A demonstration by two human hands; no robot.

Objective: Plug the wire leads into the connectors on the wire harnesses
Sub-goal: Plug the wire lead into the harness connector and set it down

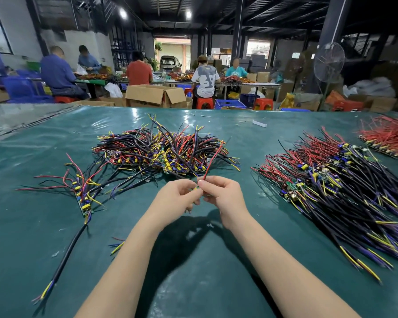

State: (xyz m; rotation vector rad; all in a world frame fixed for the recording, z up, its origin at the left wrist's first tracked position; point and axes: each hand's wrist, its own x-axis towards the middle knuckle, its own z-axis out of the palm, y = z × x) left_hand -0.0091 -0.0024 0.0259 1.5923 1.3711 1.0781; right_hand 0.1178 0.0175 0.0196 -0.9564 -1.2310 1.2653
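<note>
On the desk (pixel 32 226), the largest pile of wire harnesses (pixel 161 150) lay at the centre; a second pile (pixel 331 180) lay to its right, and a third (pixel 388 138) sat behind that at the far right edge; one single harness (pixel 83 193) lay apart on the left, with a loose cable (pixel 64 260) trailing before it; the left hand (pixel 175 198) and right hand (pixel 223 198) met just before the central pile, together pinching a wire lead (pixel 213 159) that slanted back over it; a cardboard box (pixel 154 95) stood behind the desk.
</note>
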